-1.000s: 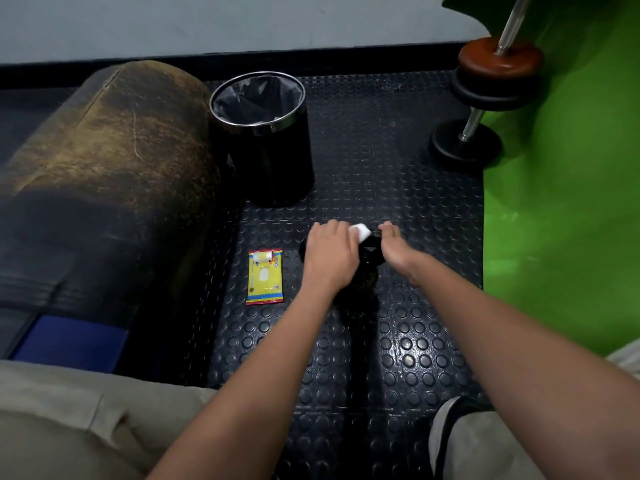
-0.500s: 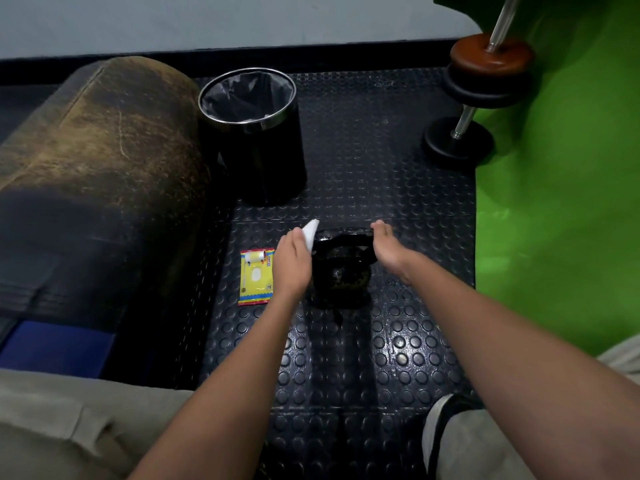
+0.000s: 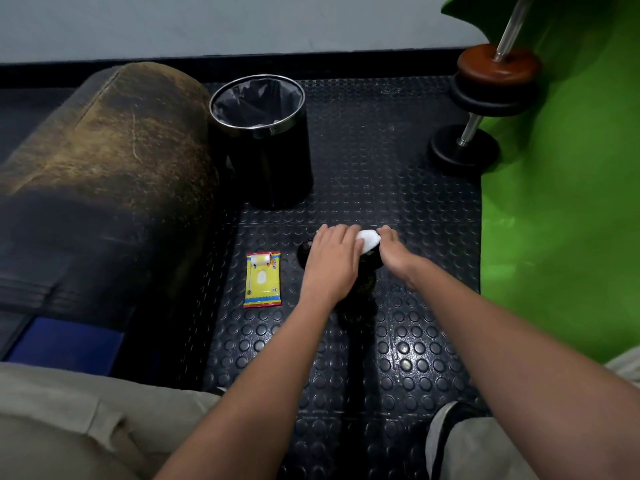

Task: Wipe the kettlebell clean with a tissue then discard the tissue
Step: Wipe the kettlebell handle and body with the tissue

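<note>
A black kettlebell [image 3: 367,271] stands on the studded rubber floor, mostly hidden under my hands. My left hand [image 3: 332,258] lies over its top and presses a folded white tissue [image 3: 369,239] against the handle. My right hand [image 3: 394,252] holds the right side of the kettlebell's handle, fingertips touching the tissue. A black bin [image 3: 263,143] with a chrome rim and a grey liner stands open behind and to the left of the kettlebell.
A yellow pack of wipes [image 3: 262,278] lies flat left of the kettlebell. A worn brown padded roll [image 3: 104,161] fills the left side. A dumbbell [image 3: 485,109] leans at the back right by a green sheet [image 3: 561,209]. My knees are at the bottom.
My left hand has swept the tissue from the kettlebell's left side back over its top to the right, covering the handle again. My right hand has stayed on the handle.
</note>
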Demonstrator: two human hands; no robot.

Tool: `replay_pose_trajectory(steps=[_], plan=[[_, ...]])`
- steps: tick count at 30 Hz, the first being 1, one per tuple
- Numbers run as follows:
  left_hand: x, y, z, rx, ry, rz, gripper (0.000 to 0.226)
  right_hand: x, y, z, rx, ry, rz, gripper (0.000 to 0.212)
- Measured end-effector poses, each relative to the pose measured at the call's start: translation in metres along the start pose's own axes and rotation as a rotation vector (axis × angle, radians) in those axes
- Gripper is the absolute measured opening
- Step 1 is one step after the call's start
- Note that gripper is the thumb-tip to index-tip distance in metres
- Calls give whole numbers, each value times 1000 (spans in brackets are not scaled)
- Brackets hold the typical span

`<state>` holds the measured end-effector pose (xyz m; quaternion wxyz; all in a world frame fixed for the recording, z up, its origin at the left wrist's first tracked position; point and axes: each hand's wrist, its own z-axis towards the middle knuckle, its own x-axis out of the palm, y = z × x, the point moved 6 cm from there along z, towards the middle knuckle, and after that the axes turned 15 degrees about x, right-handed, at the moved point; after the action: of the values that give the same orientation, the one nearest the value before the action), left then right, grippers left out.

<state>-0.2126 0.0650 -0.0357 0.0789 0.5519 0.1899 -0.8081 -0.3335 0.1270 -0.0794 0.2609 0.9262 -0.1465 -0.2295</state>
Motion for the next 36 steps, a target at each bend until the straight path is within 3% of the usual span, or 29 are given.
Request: replay_pose_trajectory(steps=[3,8,12,16,20,26,30,36], plan=[[-8,13,-15,-103,-107,-101,38,1,0,1,7,18,1,60],[-7,50,-33,-428,-247,-430,36,0,-1,-2,12,51,-17,61],[-5,62,-28,-726,-160,-673,38,0,-1,-1,-3,47,-6,61],[-13,52,1,-488,174,-350,38,1,-1,1,4,44,0,61],[-4,10,22,-173,231,-43,31,0,1,-2,0,-7,16,58],[-2,-1,-1,-32,-40,-20,37,-2,3,-5,-21,-27,9,56],[-11,32,-24,-206,-190,-165,32,-1,0,1,-17,14,-36,59],[2,60,-38,-707,-262,-708,39,-1,-1,0,-8,38,-33,60]])
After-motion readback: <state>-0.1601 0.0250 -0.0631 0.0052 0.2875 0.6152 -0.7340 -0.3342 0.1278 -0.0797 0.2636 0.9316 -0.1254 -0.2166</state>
